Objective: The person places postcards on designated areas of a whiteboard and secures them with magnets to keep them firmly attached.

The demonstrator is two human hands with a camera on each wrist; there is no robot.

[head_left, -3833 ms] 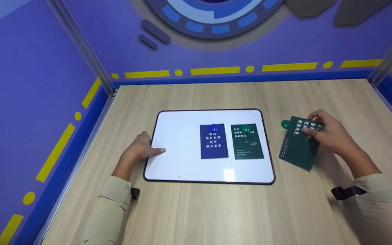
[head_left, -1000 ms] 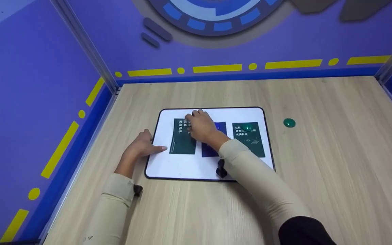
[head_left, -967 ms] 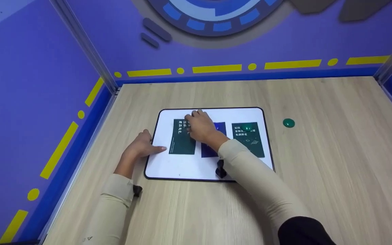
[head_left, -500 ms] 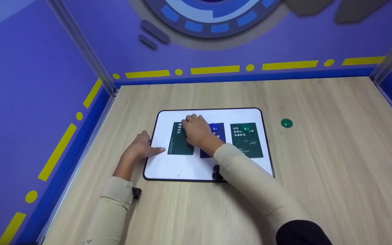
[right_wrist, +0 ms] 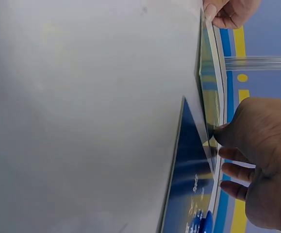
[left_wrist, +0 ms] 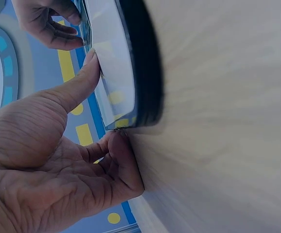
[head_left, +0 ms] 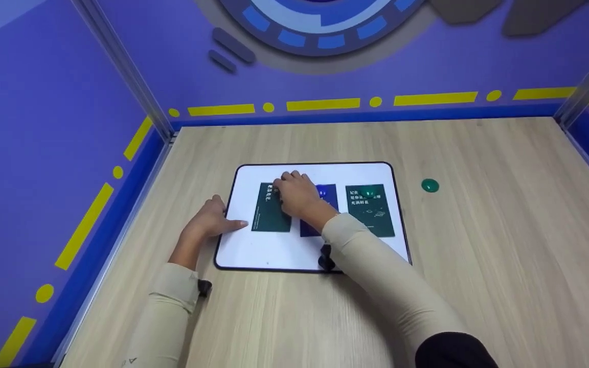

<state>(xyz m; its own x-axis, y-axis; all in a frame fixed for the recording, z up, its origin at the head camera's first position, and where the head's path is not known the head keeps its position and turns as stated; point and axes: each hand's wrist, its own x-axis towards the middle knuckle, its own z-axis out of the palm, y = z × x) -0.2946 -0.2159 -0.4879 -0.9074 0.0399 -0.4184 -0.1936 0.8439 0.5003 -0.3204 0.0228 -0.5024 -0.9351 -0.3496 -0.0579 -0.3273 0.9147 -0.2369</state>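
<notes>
A black-framed whiteboard lies flat on the table. My left hand holds its left edge, thumb on the white face and fingers curled at the side, as the left wrist view shows. On the board's left part lies a dark green card with white writing. My right hand is over its upper right part, thumb and fingertips at the card, hiding that corner. Beside it is a blue card under a blue magnet; farther right, another green card under a green magnet.
A loose green round magnet sits on the wooden table, right of the board. My right forearm crosses the board's lower right and partly covers the cards there. Purple panels wall the table at the back and sides.
The green card has gone from the right of the board onto its left part with my right hand. That hand then shifted slightly down over the card. My left hand stayed put.
</notes>
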